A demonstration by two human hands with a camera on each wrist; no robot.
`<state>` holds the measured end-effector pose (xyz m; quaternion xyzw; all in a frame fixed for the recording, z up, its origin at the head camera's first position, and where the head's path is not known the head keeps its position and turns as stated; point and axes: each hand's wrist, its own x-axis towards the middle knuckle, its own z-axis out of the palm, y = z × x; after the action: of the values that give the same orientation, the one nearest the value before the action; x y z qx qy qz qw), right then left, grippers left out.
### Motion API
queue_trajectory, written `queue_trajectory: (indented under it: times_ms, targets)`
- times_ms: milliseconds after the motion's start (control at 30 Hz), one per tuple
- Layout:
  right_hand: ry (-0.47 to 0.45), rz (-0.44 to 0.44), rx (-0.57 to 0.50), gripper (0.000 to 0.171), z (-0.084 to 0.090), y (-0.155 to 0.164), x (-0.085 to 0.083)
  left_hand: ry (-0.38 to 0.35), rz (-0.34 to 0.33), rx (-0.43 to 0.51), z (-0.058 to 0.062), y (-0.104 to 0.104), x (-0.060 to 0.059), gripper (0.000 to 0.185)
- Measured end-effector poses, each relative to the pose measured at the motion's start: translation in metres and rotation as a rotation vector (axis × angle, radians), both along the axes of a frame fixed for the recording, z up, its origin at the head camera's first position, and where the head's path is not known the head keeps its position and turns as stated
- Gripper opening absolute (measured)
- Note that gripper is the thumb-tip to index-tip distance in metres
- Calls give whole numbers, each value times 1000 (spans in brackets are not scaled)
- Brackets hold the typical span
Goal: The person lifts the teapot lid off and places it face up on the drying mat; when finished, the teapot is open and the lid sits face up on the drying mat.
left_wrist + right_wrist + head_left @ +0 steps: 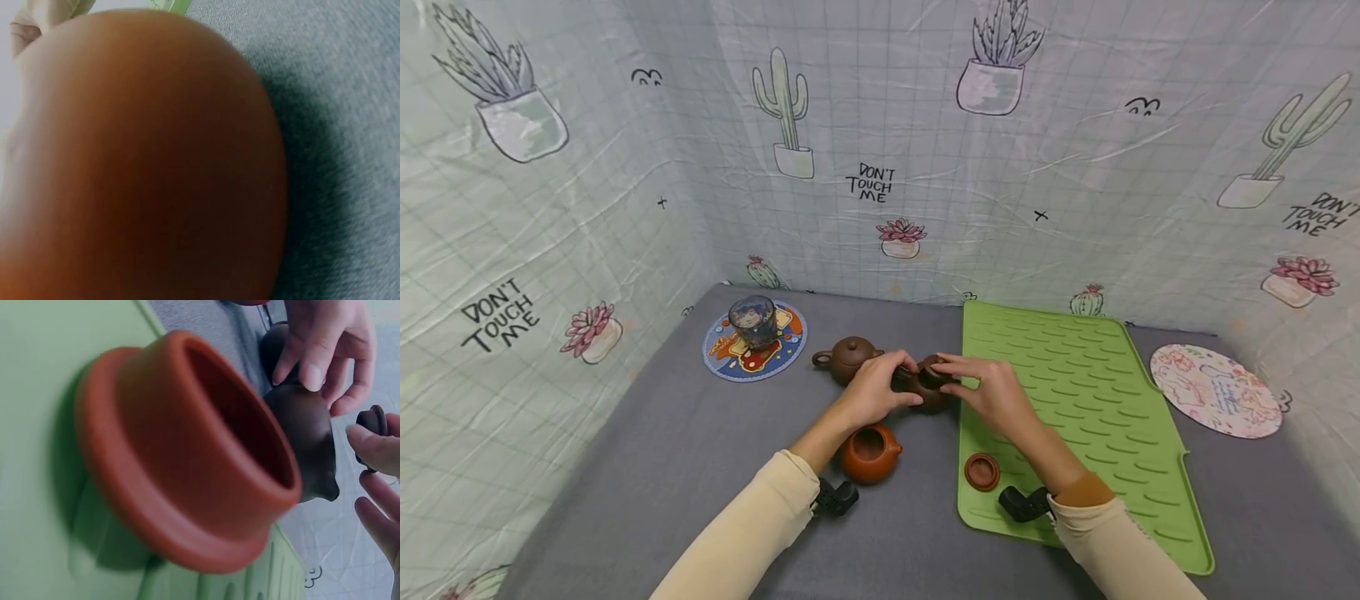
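Note:
A dark brown teapot [928, 390] stands on the grey cloth at the left edge of the green mat [1075, 417]. My left hand [901, 385] grips its body from the left; in the right wrist view the left hand's fingers [322, 356] curl over the dark teapot [306, 431]. My right hand [953, 373] hovers at the pot's open mouth and pinches its small dark lid [373, 422]. An orange teapot [868, 452] with no lid sits under my left forearm and fills the left wrist view [144, 162]. Its orange lid [982, 471] [187, 444] lies upside down on the mat [37, 394].
A third brown teapot [848, 358] with its lid on stands behind my left hand. A glass cup [752, 321] sits on a round printed coaster [726, 354] at the back left. A pink round coaster [1216, 390] lies right of the mat. Cactus-print cloth walls enclose the table.

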<state>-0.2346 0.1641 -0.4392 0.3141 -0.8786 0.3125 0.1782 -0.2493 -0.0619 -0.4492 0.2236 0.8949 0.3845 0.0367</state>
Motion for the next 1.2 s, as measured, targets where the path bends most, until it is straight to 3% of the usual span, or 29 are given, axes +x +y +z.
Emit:
queue_trajectory:
  times_ms: [133, 433, 1033, 1200]
  targets:
    - [58, -3, -21, 38, 2, 1, 0, 36, -26, -15, 0, 1, 0, 32]
    - [58, -21, -71, 38, 7, 2, 3, 47, -8, -16, 2, 3, 1, 26]
    - [-90, -108, -239, 44, 23, 8, 14, 44, 12, -7, -2, 2, -3, 25]
    - [-146, -104, -312, 36, 24, 12, 16, 36, 15, -3, -2, 3, -3, 25]
